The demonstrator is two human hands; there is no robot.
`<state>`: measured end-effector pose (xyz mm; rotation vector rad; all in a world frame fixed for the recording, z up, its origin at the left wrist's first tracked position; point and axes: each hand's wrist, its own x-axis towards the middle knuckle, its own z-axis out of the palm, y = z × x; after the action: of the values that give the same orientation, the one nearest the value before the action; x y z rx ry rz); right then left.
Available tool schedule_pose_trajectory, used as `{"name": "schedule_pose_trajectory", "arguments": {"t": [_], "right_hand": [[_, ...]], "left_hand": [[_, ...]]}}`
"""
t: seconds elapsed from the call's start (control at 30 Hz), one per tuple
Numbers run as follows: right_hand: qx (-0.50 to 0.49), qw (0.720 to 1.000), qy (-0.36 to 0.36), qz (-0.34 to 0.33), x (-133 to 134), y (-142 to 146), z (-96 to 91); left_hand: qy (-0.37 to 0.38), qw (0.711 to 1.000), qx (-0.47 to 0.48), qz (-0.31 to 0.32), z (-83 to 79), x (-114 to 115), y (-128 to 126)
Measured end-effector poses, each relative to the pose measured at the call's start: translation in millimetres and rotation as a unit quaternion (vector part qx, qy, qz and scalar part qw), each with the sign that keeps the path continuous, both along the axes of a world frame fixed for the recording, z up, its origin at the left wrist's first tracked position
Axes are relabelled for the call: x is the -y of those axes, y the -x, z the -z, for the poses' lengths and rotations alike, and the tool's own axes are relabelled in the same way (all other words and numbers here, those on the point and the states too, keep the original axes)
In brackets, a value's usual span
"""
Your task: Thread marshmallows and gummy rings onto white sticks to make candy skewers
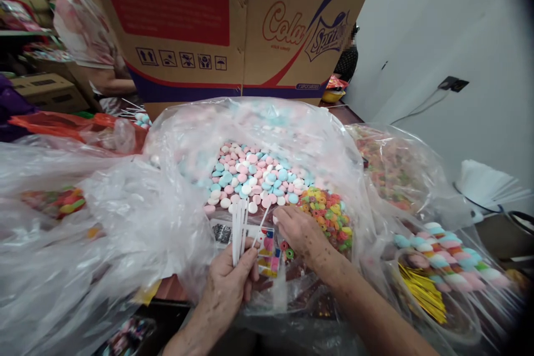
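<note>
Head view: left hand [227,283] was clamped on a bundle of sticks [239,228], held upright over the open bag [175,139]. Right hand [298,231], apart from it, lay with fingers curled at the tip of one slanted stick [262,223], just beside the ring candies [329,217]; a grip could not be confirmed. Pastel candies [250,175] filled the bag behind. Loaded skewers [446,258] lay stacked to the right, above gold ties [419,292]. Judgement: part of the work was done; many sticks and much loose candy remained.
</note>
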<state>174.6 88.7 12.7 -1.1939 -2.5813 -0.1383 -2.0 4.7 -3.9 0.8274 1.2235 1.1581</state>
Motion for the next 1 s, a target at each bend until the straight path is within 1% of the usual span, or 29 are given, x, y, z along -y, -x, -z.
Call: {"name": "schedule_pose_trajectory", "arguments": {"t": [0.1, 0.23, 0.3, 0.33, 0.37, 0.4, 0.43, 0.47, 0.5, 0.53, 0.57, 0.6, 0.63, 0.67, 0.73, 0.8, 0.87, 1.0], "right_hand": [[0.011, 0.999, 0.008, -0.029, 6, 0, -4.3], [0.011, 0.999, 0.042, -0.024, 8, 0, -5.7], [-0.045, 0.997, 0.069, -0.001, 5, 1, -3.7], [-0.098, 0.991, 0.092, 0.02, 3, 1, -3.0], [-0.17, 0.977, 0.122, 0.049, 1, 1, -3.1], [-0.257, 0.949, 0.161, 0.082, -1, 1, -4.3], [-0.354, 0.906, 0.204, 0.112, -3, 0, -6.7], [-0.451, 0.847, 0.247, 0.134, -4, 0, -10.4], [-0.537, 0.779, 0.288, 0.146, -5, 0, -15.2], [-0.607, 0.711, 0.322, 0.149, -5, 0, -20.7], [-0.657, 0.652, 0.35, 0.145, -5, 0, -26.6], [-0.689, 0.607, 0.371, 0.139, -5, 0, -32.3], [-0.708, 0.576, 0.386, 0.135, -4, 1, -37.4], [-0.717, 0.558, 0.397, 0.133, -3, 2, -41.7], [-0.725, 0.543, 0.403, 0.132, -2, 4, -47.0], [-0.727, 0.542, 0.401, 0.131, -2, 5, -48.7], [-0.724, 0.548, 0.4, 0.128, -1, 6, -48.6], [-0.707, 0.574, 0.396, 0.113, -1, 6, -49.2]], "left_hand": [[0.008, 1.0, 0.01, -0.002, -0.8, 0, -1], [0.008, 1.0, 0.007, -0.001, -3.9, 0, 0], [0.007, 1.0, 0.002, 0.002, -5.0, 1, 0], [0.007, 1.0, 0.001, 0.005, -5.1, 1, 0], [0.008, 1.0, 0.003, 0.007, -4.8, 0, -1], [0.01, 1.0, 0.007, 0.012, -4.2, 0, -1], [0.012, 1.0, 0.009, 0.017, -3.4, 0, -2], [0.012, 1.0, 0.005, 0.024, -2.4, -1, -3], [0.01, 0.999, -0.005, 0.031, -1.3, -1, -4], [0.008, 0.999, -0.019, 0.036, -0.3, -1, -4], [0.006, 0.999, -0.034, 0.041, 0.7, -1, -5], [0.001, 0.998, -0.049, 0.045, 1.7, -1, -5], [-0.004, 0.997, -0.061, 0.049, 2.5, -1, -5], [-0.009, 0.996, -0.069, 0.055, 3.2, 0, -5], [-0.02, 0.994, -0.082, 0.068, 3.9, 1, -4], [-0.026, 0.992, -0.093, 0.076, 3.3, 1, -3], [-0.022, 0.992, -0.103, 0.073, 1.3, 1, -3], [-0.01, 0.991, -0.113, 0.065, -3.7, 0, -5]]}}
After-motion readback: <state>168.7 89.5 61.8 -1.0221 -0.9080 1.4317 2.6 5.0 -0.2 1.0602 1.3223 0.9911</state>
